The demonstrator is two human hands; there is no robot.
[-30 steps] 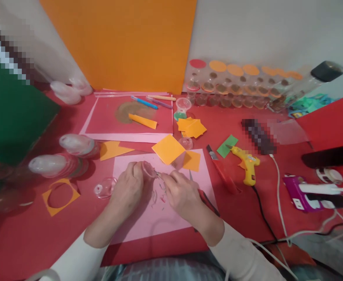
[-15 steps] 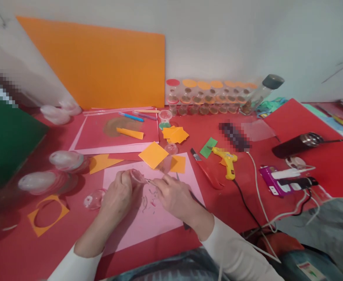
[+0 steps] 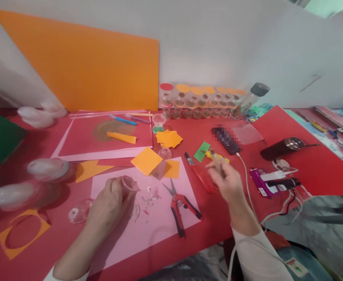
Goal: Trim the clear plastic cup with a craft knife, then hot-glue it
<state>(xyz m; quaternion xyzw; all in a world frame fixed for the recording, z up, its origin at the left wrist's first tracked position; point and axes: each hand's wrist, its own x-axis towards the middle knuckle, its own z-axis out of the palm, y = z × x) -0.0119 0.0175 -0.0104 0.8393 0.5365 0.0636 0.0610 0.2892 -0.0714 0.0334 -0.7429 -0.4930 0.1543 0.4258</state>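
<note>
My left hand [image 3: 108, 205] is closed around a small clear plastic cup [image 3: 128, 184], tilted with its pinkish rim showing, above the pink sheet [image 3: 119, 242]. My right hand [image 3: 228, 181] is over the handle of the yellow glue gun [image 3: 214, 155], hiding most of it. Its fingers are bent and blurred, so I cannot tell whether they grip the gun. Red-handled pruning shears [image 3: 177, 201] lie on the sheet between my hands, blades parted. Trimmed scraps [image 3: 152, 193] are scattered beside them. Another clear plastic cup [image 3: 79, 212] lies left of my left wrist.
A red cutter [image 3: 200, 175] lies left of the glue gun, near a green paper piece [image 3: 202, 151]. Orange paper squares [image 3: 146, 160] lie behind the sheet. Stacked cups [image 3: 47, 168] are at left. A phone [image 3: 225, 139], black tumbler [image 3: 281, 149], purple power strip [image 3: 260, 183] and cables are at right.
My right hand has moved right, from beside the cup's rim to the glue gun, uncovering the shears. My left hand still holds the cup. The view has shifted slightly right.
</note>
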